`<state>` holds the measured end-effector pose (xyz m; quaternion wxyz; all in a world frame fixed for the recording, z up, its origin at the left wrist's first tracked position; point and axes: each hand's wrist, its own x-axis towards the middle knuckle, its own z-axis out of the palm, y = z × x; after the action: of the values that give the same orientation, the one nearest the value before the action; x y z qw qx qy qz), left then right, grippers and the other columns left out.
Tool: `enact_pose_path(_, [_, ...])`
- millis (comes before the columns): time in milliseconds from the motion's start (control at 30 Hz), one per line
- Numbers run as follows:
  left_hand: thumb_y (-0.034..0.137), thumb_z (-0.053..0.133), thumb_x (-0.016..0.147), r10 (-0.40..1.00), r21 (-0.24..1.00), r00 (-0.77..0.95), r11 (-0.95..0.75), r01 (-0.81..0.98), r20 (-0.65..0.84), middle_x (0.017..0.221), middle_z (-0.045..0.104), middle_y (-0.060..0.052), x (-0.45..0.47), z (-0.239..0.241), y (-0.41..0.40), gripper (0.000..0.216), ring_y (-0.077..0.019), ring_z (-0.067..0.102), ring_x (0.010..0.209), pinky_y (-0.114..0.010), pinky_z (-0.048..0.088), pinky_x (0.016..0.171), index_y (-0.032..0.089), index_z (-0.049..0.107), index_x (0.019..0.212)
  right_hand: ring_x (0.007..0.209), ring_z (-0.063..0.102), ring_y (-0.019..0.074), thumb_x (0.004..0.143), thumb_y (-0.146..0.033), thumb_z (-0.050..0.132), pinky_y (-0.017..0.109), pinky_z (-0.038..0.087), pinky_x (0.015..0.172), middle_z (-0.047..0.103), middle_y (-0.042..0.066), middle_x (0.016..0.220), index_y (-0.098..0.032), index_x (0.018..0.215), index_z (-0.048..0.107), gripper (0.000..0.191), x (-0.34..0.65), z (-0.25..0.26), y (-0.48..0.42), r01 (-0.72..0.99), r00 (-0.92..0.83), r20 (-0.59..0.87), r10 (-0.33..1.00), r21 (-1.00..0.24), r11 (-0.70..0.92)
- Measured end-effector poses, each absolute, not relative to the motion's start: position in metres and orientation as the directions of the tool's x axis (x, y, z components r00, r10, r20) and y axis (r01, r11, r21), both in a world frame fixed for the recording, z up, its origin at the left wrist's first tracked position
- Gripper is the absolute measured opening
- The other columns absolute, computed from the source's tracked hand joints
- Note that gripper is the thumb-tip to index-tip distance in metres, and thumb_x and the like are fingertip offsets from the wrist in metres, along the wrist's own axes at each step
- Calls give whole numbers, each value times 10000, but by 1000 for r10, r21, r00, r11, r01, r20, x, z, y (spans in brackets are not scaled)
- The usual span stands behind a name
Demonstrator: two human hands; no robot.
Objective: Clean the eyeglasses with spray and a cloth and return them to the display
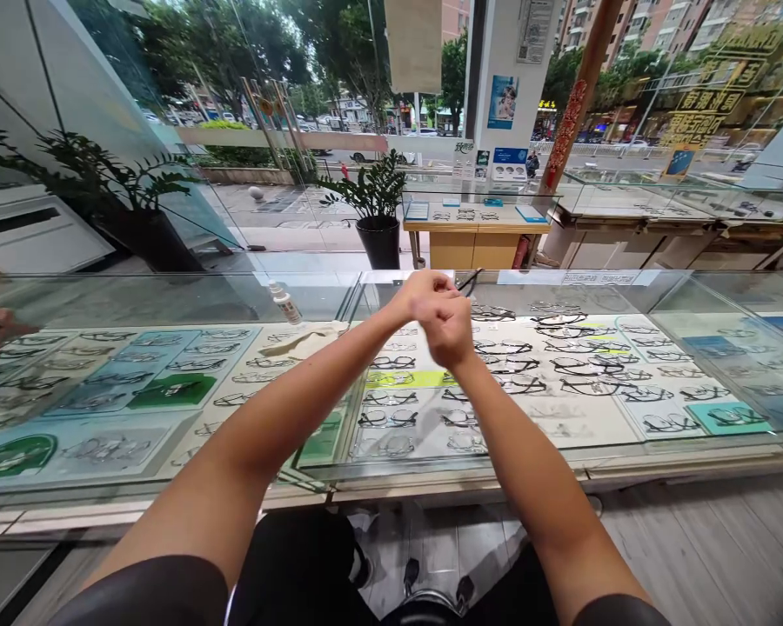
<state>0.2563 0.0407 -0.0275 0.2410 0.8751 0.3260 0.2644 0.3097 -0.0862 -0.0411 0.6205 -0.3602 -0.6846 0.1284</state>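
Observation:
My left hand [423,291] and my right hand [447,329] are closed and pressed together above the glass display counter [330,474]. Past my knuckles sticks a thin dark temple of a pair of glasses [473,280]; my fingers hide most of the frame. Left of my hands, a crumpled beige cloth [300,342] lies on the counter top. Behind the cloth stands a small white bottle [285,303] with a label. Under the glass, rows of glasses [505,348] lie around and below my hands.
A green tray [171,390] and a teal tray [724,417] sit inside the counter. Beyond it are a potted plant [379,239] and a wooden display table [453,248] before the window. My legs and a stool are beneath the counter's near edge.

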Motion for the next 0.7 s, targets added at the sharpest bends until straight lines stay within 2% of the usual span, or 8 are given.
enact_pose_path(133, [439, 795, 830, 817, 789, 436, -529, 312, 376, 747, 725, -47, 189, -40, 34, 312, -151, 582, 712, -295, 413, 676, 131, 779, 782, 558, 194, 115, 1005, -766, 492, 322, 229, 569, 208, -50, 555, -269, 557, 215, 724, 332, -40, -69, 183, 207, 674, 709, -739, 649])
enact_pose_path(267, [537, 877, 777, 898, 904, 294, -389, 178, 329, 748, 719, -40, 130, -55, 22, 375, -150, 590, 695, -306, 458, 693, 177, 772, 779, 551, 153, 113, 984, -758, 542, 334, 168, 567, 172, -58, 568, -278, 567, 187, 728, 339, -50, -57, 118, 220, 599, 770, -800, 589])
enact_pose_path(467, [623, 933, 703, 952, 959, 132, -282, 18, 277, 827, 779, -80, 94, -83, 13, 481, -192, 696, 797, -333, 541, 764, 181, 785, 819, 607, 185, 123, 978, -629, 563, 333, 185, 614, 179, -47, 612, -256, 598, 215, 637, 330, -68, -53, 392, 26, 539, 842, -780, 487])
enact_pose_path(700, [625, 933, 725, 951, 963, 152, -265, -51, 270, 875, 791, -71, 100, -91, 1, 488, -184, 708, 827, -330, 577, 802, 179, 802, 873, 619, 278, 131, 924, -567, 631, 322, 220, 623, 282, -51, 615, -248, 634, 281, 556, 312, -79, -58, 535, -28, 522, 853, -713, 453])
